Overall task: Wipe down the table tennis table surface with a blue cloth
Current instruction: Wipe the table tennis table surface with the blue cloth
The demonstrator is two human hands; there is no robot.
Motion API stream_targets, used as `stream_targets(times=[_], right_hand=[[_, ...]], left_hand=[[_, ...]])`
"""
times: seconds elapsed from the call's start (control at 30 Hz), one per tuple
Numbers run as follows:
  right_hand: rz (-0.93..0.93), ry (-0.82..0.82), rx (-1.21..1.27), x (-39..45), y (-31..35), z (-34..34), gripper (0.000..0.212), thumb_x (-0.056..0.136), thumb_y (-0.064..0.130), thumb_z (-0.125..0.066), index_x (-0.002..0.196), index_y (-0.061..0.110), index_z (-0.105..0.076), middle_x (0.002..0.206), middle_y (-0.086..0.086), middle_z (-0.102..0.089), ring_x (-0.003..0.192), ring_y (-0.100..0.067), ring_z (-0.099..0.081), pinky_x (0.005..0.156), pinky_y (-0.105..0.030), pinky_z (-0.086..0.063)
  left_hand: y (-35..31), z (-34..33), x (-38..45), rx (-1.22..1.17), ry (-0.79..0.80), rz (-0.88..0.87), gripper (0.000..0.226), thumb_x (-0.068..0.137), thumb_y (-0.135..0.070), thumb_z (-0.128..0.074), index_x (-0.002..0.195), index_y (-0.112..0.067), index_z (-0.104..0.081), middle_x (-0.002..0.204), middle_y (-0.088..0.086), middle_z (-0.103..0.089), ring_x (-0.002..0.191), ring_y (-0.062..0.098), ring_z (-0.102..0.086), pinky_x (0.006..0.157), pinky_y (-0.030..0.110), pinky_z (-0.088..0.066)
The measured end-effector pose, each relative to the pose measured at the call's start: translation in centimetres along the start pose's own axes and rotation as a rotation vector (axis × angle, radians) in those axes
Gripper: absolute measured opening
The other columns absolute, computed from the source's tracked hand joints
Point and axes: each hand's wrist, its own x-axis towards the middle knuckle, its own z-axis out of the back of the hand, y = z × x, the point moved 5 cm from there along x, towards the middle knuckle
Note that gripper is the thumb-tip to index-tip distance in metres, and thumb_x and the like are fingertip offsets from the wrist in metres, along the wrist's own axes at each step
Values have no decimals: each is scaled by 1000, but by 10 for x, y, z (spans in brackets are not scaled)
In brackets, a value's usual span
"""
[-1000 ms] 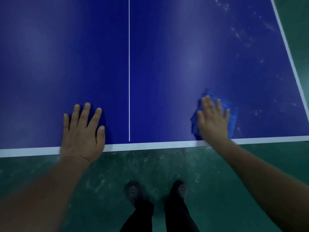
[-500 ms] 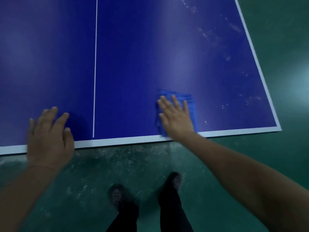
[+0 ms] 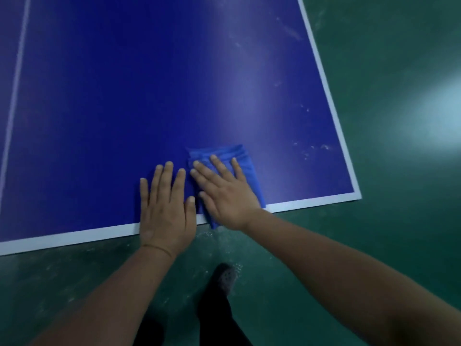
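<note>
Since a second ago the left hand has slid along the near edge to lie just beside the right hand. Both lie flat with straight fingers, the right pressing the cloth on the bench at its white edge line, near the right corner.

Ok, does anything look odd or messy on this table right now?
Yes. Pale specks and smears dot the table near its right edge, beyond the blue cloth under the right hand. The cloth's near corner hangs past the white end line. The left hand lies flat beside it.
</note>
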Motion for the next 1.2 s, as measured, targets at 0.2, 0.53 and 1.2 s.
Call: stream_targets(times=[0.2, 0.53, 1.2], right_hand=[[-842, -59, 34, -67, -260, 12, 57, 102, 39, -17, 157, 25, -28, 167, 7, -16, 154, -28, -10, 119, -65, -10], [83, 25, -46, -55, -123, 0, 57, 102, 43, -29, 156, 23, -30, 161, 3, -34, 151, -31, -24, 119, -65, -15], [-789, -98, 128, -7, -321, 27, 56, 105, 41, -22, 159, 26, -19, 167, 10, -14, 155, -25, -6, 121, -60, -3]], left_hand=[[-12, -26, 5, 275, 76, -22, 67, 100, -48, -23, 154, -9, -27, 165, 15, -20, 154, 32, -8, 123, 51, 9], [-16, -25, 8, 317, 139, -10, 66, 99, -45, -24, 149, -6, -41, 159, 19, -30, 150, 37, -19, 124, 54, -1], [-21, -23, 7, 312, 105, -3, 65, 98, -42, -28, 145, -1, -46, 155, 23, -35, 148, 41, -25, 121, 61, -12]])
